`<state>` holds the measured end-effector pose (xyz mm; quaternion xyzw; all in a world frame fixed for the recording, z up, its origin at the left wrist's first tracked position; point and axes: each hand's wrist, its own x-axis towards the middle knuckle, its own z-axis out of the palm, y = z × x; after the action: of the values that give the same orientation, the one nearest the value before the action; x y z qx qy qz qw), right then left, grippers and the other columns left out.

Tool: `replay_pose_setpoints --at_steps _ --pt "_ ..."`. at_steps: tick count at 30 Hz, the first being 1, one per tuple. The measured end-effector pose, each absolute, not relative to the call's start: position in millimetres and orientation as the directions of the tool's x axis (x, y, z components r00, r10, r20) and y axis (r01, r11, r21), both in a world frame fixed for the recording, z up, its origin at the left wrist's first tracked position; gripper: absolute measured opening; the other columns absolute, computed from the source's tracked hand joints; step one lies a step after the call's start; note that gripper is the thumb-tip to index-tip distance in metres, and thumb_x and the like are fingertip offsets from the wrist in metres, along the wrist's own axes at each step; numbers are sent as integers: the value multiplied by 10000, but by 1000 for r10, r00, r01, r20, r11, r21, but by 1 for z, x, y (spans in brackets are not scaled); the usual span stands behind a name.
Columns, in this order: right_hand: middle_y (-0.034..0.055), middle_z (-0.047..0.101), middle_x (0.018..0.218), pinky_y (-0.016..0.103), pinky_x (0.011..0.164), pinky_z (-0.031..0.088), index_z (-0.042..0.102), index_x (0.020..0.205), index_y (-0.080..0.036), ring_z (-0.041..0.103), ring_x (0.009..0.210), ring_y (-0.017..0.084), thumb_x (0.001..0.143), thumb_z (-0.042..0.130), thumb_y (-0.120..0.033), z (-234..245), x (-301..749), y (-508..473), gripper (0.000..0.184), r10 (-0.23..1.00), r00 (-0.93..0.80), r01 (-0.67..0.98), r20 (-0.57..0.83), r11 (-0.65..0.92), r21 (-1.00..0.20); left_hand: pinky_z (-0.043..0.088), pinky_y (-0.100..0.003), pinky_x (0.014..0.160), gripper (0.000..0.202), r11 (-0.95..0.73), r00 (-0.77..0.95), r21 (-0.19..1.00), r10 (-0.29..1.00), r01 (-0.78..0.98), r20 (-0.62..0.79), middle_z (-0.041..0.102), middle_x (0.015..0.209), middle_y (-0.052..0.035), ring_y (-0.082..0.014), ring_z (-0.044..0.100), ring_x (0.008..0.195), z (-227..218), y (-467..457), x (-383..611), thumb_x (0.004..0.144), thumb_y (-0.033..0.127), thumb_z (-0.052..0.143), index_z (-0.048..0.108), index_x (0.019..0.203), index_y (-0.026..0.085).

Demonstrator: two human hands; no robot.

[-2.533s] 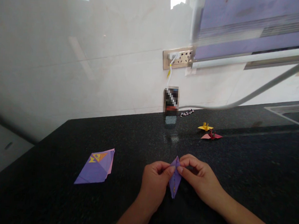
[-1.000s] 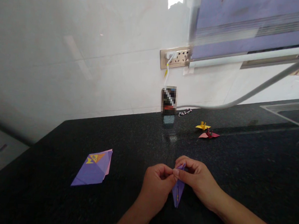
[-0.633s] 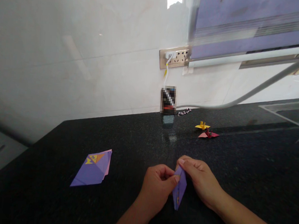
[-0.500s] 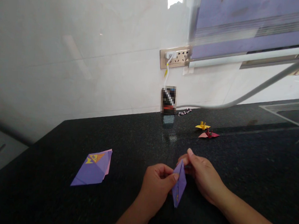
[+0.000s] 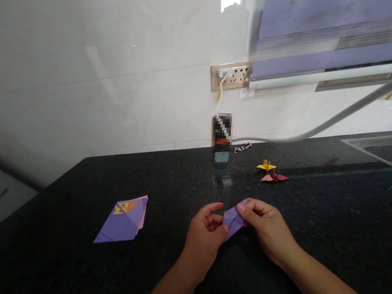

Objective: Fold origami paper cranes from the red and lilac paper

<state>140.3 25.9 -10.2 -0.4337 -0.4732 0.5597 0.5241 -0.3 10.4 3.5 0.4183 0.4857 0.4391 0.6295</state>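
Between my two hands is a small folded purple origami paper [image 5: 233, 223], tilted and lifted toward me. My left hand [image 5: 205, 238] pinches its lower left edge between thumb and fingers, with the index finger stretched out above it. My right hand [image 5: 266, 223] grips the upper right corner, the thumb lying on the front face and the fingers curled behind. Parts of the paper are hidden under the fingertips. Off to the left lies a flat purple paper [image 5: 120, 220] with a yellow and orange printed patch, and pink paper [image 5: 142, 217] shows from under it.
Beyond my right hand stand a yellow paper crane [image 5: 266, 166] and a red-pink paper crane [image 5: 275, 177]. Against the wall leans a pixelated phone-like object [image 5: 222, 132], beside a beaded strand [image 5: 242, 148]. A white cable runs from the wall socket [image 5: 229, 76]. The dark countertop [image 5: 173, 181] meets a sink edge at right.
The purple paper has turned from upright to a slant, and its narrow diamond outline looks shorter. My right hand has closed onto its upper corner; my left index finger has lifted away.
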Motion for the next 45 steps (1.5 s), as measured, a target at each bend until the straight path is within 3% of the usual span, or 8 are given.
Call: replay_pose_setpoints --at_steps 5,11,16,20,25,36,42,45 --pt "-11 490 682 232 584 364 524 543 -148 454 614 100 711 608 -270 -8 141 25 224 993 -94 -133 74 61 -989 430 -233 526 263 344 229 939 916 -24 -330 629 737 -92 -131 587 569 6 8 1 725 316 543 577 820 73" --pt "-11 489 706 231 590 385 531 542 -153 473 626 101 690 625 -280 -7 139 22 216 992 -92 -86 82 74 -994 407 -212 459 190 312 187 949 931 37 -314 607 583 -50 -116 563 470 3 7 1 718 270 539 575 713 84" --pt "-28 519 617 211 492 375 533 729 -173 475 532 94 691 622 -328 -6 137 22 182 984 -175 -121 -34 -56 -991 397 -206 437 207 245 185 969 951 44 -249 599 578 -37 -104 539 447 1 9 -1 716 299 537 580 689 99" --pt "-17 534 587 198 429 328 523 663 -155 440 485 82 718 583 -364 -7 139 25 224 978 -202 -62 -46 -60 -996 381 -195 419 196 224 176 971 956 79 -235 597 605 -32 -94 518 446 -1 11 -1 701 302 551 583 712 108" --pt "-55 438 479 199 435 300 469 573 -162 370 434 65 742 566 -352 -8 145 31 271 1000 -25 -68 10 8 -998 382 -196 441 224 222 138 961 959 167 -246 562 530 -16 -84 484 427 -3 12 -2 738 306 497 567 638 118" --pt "-46 420 461 207 392 265 534 577 -146 330 403 66 710 592 -385 -5 144 27 280 998 -50 -95 -36 -41 -995 336 -190 404 277 142 103 963 980 227 -169 523 459 7 -90 457 396 -4 15 -10 716 375 532 544 572 139" --pt "19 555 572 254 475 381 615 639 -176 492 518 135 732 578 -343 -6 149 24 194 964 167 199 205 171 -965 293 -192 364 429 223 19 953 973 204 -231 489 397 8 -84 416 339 1 15 -10 704 531 480 534 556 132" --pt "36 595 685 273 556 424 667 811 -225 539 632 161 746 565 -245 -6 148 21 123 899 -53 354 435 424 -834 393 -226 486 480 218 141 975 965 39 -221 587 581 -47 -120 529 496 3 12 -7 744 551 398 585 717 109"
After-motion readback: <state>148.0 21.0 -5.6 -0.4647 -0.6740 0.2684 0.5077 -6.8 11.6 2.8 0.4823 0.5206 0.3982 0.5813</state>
